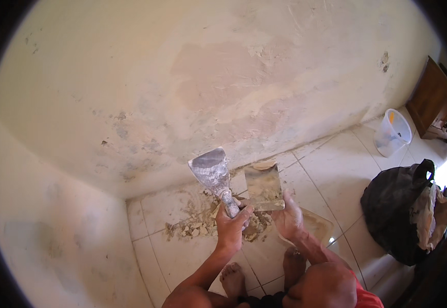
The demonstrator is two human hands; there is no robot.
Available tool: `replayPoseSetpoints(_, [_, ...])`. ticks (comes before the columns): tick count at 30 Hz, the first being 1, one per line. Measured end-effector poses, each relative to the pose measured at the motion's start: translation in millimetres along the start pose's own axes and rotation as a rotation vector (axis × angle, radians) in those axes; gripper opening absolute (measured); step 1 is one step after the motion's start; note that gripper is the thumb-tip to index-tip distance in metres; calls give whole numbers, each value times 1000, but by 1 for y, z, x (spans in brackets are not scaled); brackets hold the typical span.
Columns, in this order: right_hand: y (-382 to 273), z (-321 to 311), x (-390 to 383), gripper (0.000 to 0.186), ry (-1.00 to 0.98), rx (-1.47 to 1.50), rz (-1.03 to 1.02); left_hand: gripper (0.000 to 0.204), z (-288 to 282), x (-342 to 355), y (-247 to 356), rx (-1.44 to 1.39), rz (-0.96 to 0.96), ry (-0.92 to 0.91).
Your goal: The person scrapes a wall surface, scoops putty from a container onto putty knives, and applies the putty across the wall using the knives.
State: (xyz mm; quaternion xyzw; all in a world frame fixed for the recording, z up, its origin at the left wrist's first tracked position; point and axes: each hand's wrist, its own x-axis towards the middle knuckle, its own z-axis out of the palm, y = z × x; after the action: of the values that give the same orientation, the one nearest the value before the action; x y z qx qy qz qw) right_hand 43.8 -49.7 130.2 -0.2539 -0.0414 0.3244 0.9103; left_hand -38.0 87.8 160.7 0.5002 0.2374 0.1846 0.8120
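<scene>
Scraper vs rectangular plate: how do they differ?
The scraper flares from a narrow neck; the plate is rectangular. The scraper slants leftward; the plate barely tilts. The left hand grips the scraper's handle; the right hand holds the plate's lower right corner. Both look smeared.

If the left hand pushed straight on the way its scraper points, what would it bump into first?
Probably the wall. The left hand holds the scraper with its wide blade toward it, so the blade would likely touch first. How big the gap is, I can't tell.
</scene>
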Motion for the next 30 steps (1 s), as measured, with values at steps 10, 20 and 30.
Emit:
replayPoseSetpoints(10, [-8,-1,7,61,-305,-262,80,31,6,-3,16,-125,-152,-83])
replayPoseSetpoints(20, [8,-13,11,35,-264,-195,81,30,10,-10,4,14,-148,-62])
replayPoseSetpoints(30, [-137,36,42,33,-18,-846,-475,21,-80,-43,-60,247,178,-19])
